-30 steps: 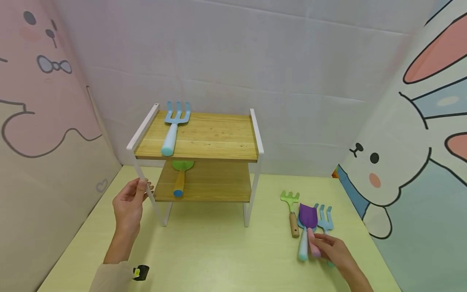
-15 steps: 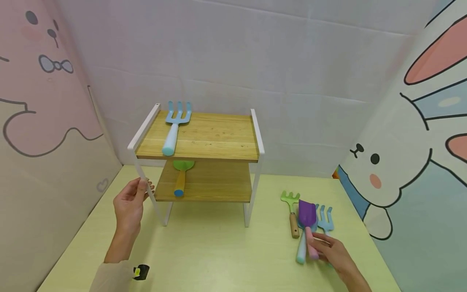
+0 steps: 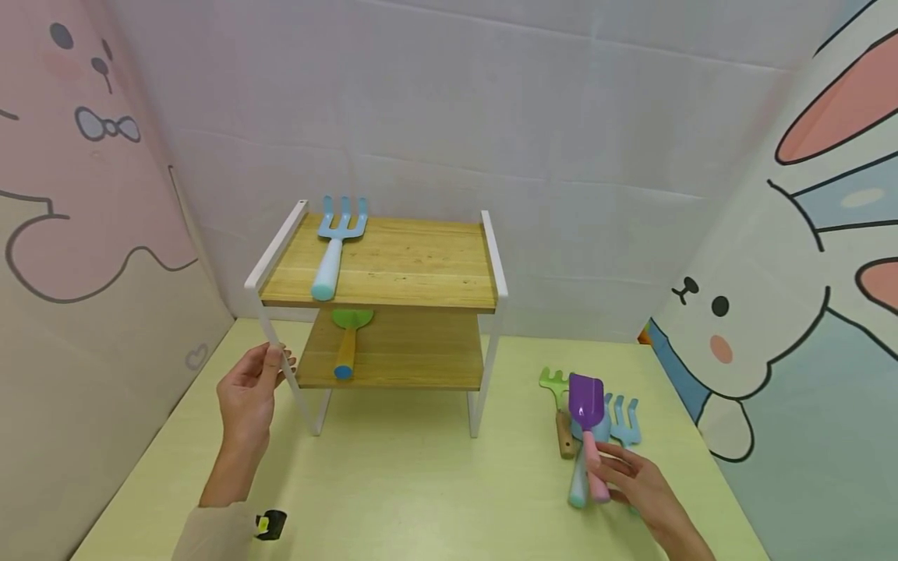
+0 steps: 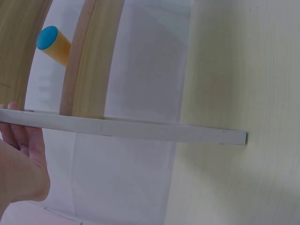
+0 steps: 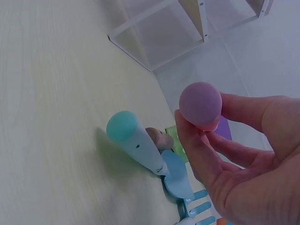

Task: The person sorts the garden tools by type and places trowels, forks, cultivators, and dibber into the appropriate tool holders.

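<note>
My right hand (image 3: 647, 485) pinches the pink handle of a purple toy shovel (image 3: 586, 401), which is raised over the other tools. Under it lie a blue shovel (image 3: 579, 479) with a pale handle, a green hand rake (image 3: 564, 432) with a wooden handle, and a blue hand fork (image 3: 625, 421). In the right wrist view the end of the pink handle (image 5: 200, 103) sits between thumb and fingers. My left hand (image 3: 249, 389) grips the white left leg of a two-tier wooden shelf (image 3: 421, 265).
On the top board rests a light blue hand fork (image 3: 330, 265). A green tool with an orange handle (image 3: 346, 351) lies on the lower board. A small black object (image 3: 270, 523) is near the left sleeve. Printed cloth walls stand behind and at both sides.
The purple shovel has been lifted off the pile and shifted slightly left, its blade now higher, in my right hand. The left hand stays on the shelf leg.
</note>
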`<state>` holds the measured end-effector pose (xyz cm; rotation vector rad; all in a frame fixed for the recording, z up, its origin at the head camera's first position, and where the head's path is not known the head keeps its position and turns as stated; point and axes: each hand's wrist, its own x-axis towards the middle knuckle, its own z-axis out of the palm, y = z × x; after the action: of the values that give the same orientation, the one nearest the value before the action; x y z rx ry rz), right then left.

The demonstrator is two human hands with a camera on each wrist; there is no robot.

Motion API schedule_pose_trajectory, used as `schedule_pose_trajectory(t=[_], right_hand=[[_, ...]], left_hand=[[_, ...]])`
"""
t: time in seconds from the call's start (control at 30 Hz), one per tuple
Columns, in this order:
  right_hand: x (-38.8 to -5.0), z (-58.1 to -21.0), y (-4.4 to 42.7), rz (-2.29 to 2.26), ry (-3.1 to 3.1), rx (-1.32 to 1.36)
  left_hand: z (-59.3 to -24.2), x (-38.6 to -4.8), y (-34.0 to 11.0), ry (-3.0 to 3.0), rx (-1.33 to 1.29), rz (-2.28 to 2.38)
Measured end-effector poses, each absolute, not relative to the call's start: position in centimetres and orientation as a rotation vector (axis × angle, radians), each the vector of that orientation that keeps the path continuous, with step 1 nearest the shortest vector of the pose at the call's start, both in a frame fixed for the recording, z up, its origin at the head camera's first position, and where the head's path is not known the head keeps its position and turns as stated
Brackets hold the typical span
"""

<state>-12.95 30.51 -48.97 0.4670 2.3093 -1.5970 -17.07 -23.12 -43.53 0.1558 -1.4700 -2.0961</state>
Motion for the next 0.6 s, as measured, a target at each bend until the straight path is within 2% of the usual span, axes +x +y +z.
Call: schedule_pose_trajectory(t=[0.6], right_hand=[[-11.0,-45.7,28.1,-1.638,2.252,0.347]], left_hand=[[-43.1,-16.8,-23.3,-1.536,0.179,-2.057]])
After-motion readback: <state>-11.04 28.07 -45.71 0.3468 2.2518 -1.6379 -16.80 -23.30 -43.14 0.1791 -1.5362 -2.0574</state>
